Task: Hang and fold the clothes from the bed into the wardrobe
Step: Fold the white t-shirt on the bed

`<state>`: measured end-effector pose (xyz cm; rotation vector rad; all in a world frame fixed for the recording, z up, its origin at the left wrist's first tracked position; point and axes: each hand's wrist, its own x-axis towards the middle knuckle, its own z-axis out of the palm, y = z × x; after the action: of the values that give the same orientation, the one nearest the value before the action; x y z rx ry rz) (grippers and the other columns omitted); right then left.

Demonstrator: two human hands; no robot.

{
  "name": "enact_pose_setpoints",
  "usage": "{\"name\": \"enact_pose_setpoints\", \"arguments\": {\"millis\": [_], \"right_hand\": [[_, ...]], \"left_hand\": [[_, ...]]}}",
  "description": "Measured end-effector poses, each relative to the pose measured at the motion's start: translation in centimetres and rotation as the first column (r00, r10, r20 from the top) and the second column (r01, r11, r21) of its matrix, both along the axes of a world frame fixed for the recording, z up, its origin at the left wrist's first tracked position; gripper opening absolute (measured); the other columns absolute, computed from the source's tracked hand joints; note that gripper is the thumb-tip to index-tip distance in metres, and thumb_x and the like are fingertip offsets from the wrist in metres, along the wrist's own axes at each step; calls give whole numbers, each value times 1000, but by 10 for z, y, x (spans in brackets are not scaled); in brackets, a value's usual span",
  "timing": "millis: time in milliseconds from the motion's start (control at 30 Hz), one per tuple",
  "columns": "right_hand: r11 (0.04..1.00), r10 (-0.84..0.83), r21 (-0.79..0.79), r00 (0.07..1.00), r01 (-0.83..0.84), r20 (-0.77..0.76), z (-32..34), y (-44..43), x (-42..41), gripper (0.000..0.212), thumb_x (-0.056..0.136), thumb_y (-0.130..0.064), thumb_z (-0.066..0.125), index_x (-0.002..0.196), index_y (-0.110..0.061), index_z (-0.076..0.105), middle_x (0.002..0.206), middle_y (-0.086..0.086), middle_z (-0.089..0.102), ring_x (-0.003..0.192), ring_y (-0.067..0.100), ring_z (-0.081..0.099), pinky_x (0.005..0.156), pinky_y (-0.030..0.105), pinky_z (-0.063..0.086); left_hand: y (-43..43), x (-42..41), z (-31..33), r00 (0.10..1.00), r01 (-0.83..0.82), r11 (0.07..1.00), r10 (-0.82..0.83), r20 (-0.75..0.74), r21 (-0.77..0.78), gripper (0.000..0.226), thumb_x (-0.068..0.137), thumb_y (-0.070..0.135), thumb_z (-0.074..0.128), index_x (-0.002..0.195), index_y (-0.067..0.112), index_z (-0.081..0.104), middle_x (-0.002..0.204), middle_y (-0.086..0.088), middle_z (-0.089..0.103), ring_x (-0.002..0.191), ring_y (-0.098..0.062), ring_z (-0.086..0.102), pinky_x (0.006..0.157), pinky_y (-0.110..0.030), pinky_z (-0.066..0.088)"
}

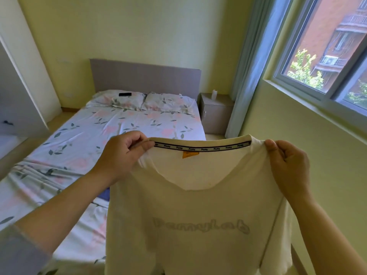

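A cream T-shirt with pale lettering on its chest and an orange tag at the neck hangs in front of me, held up by its shoulders. My left hand pinches the left end of the collar. My right hand pinches the right shoulder. The shirt hangs over the near right corner of the bed, which has a floral sheet. A dark blue cloth shows on the bed just behind the shirt's left edge. The white wardrobe stands at the left.
Two floral pillows lie at the headboard, with a small black object on the left one. A bedside table with a white bottle stands right of the bed. A window and blue curtain fill the right wall.
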<state>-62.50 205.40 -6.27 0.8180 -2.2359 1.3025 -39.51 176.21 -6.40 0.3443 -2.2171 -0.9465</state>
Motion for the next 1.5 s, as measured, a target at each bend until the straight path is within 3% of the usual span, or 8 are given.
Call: {"name": "enact_pose_setpoints", "arguments": {"millis": [233, 433, 567, 700, 1167, 1300, 1400, 1500], "right_hand": [[984, 3, 178, 995, -21, 101, -65, -22, -54, 32, 97, -35, 56, 76, -13, 67, 62, 3, 61, 61, 26, 55, 57, 32, 42], [940, 15, 324, 958, -111, 285, -140, -48, -119, 30, 96, -31, 58, 70, -16, 58, 57, -4, 53, 59, 22, 51, 58, 40, 44], [899, 24, 383, 897, -213, 442, -193, -68, -162, 31, 96, -31, 58, 68, -18, 54, 57, -1, 55, 60, 19, 54, 57, 39, 44], [860, 18, 422, 844, -286, 536, -235, -92, -197, 29, 100, -31, 50, 75, -18, 53, 63, 1, 58, 63, 25, 55, 59, 41, 45], [844, 4, 441, 826, -305, 563, -292, -170, -286, 22, 98, -25, 55, 79, -14, 54, 58, -5, 53, 59, 19, 51, 51, 30, 35], [776, -113, 545, 781, -316, 615, -323, -193, -295, 14, 98, -15, 49, 108, -13, 58, 87, 3, 63, 85, 29, 59, 61, 31, 37], [724, -197, 585, 703, -366, 683, -351, -206, -282, 43, 96, -14, 52, 138, -13, 44, 129, 12, 54, 117, 30, 54, 89, 36, 44], [697, -180, 558, 644, -450, 744, -377, -214, -251, 50, 96, -18, 55, 143, -15, 39, 136, 13, 49, 120, 27, 53, 95, 36, 43]], "left_hand": [[-39, -34, -58, 966, -29, 986, -15, 258, 166, 47, 69, 54, 76, 57, 13, 59, 50, 4, 46, 47, -6, 44, 50, -15, 38], [-75, -92, -132, 855, -28, 979, -82, 512, 203, 18, 81, 18, 77, 71, 19, 62, 67, -2, 58, 64, -14, 52, 61, -26, 35], [-89, -135, -190, 778, -192, 971, 62, 625, 143, 12, 88, 13, 67, 79, 13, 59, 75, -13, 62, 73, -31, 58, 62, -32, 34], [-96, -173, -241, 610, -385, 923, 274, 743, -25, 30, 99, 35, 50, 82, 11, 57, 72, -6, 62, 71, -29, 59, 58, -35, 36], [-165, -272, -303, 565, -467, 879, 378, 734, -94, 46, 95, 40, 55, 55, 23, 40, 54, 3, 45, 54, -21, 48, 46, -31, 22], [-180, -284, -339, 561, -373, 927, 256, 788, -35, 12, 97, 22, 53, 87, 17, 58, 92, -8, 57, 85, -33, 59, 59, -35, 37], [-185, -280, -368, 498, -336, 942, 165, 851, 14, 30, 96, 15, 55, 125, 10, 54, 127, -13, 49, 110, -33, 55, 85, -37, 44], [-182, -260, -389, 511, -356, 931, 125, 850, 77, 28, 94, 13, 56, 122, 12, 56, 127, -10, 52, 113, -29, 55, 92, -40, 47]]}}
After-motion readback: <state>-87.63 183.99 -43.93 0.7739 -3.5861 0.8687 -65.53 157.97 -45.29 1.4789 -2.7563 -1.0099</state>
